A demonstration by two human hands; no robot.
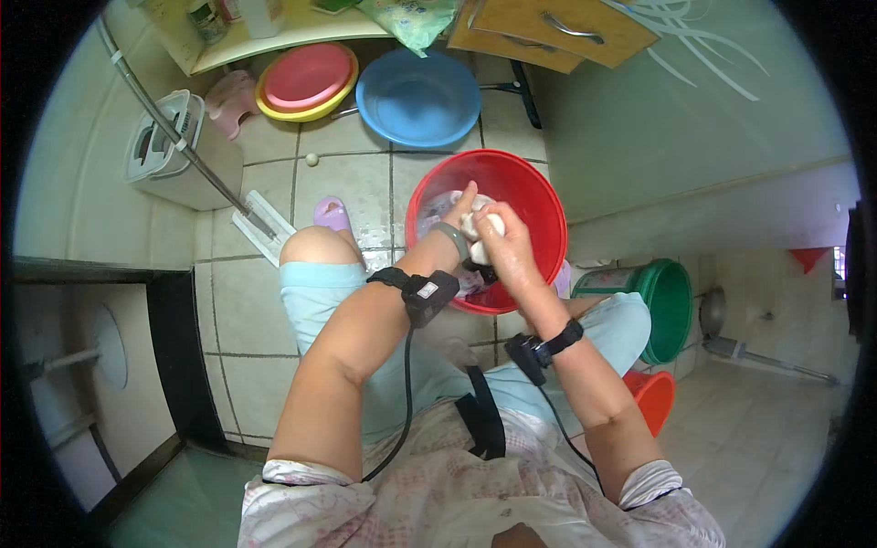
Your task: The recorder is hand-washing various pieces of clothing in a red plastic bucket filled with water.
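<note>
Both my hands are over a red bucket [546,215] on the tiled floor between my knees. A bunched white cloth [472,226] is squeezed between them. My left hand [459,212] is closed around its left side, with the fingers partly hidden. On the other side my right hand [508,245] has its fingers wrapped round the cloth, and white folds bulge out between them. Below the hands, inside the bucket, lie more wet clothes [431,212], pale purple and dark; my hands and wrists cover part of them.
A blue basin [418,99] and a pink basin [311,78] in a yellow one stand beyond the bucket. At left are a flat mop [260,224] and a white bin [174,160]. Green [671,310] and orange [654,402] buckets stand right. My feet wear purple slippers [332,212].
</note>
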